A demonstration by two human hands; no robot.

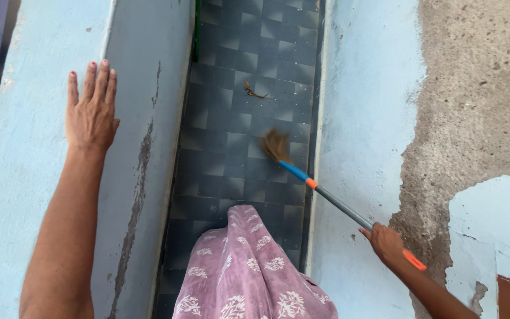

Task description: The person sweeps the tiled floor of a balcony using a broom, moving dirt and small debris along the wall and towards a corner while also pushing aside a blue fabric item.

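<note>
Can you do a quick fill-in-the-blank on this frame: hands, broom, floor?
1. The right hand grips the handle of a ____.
2. The left hand lies flat, fingers spread, against the light ____ wall.
3. The broom head is over the dark ____ floor.
4. A dry ____ lies on the floor beyond the broom head.

Missing words: broom; blue; tiled; leaf

A long-handled broom (320, 190), its grey shaft banded blue and orange, slants down from lower right to the dark tiled floor (237, 118), where its brown bristle head blurs near the pale blue right-hand wall.
</note>
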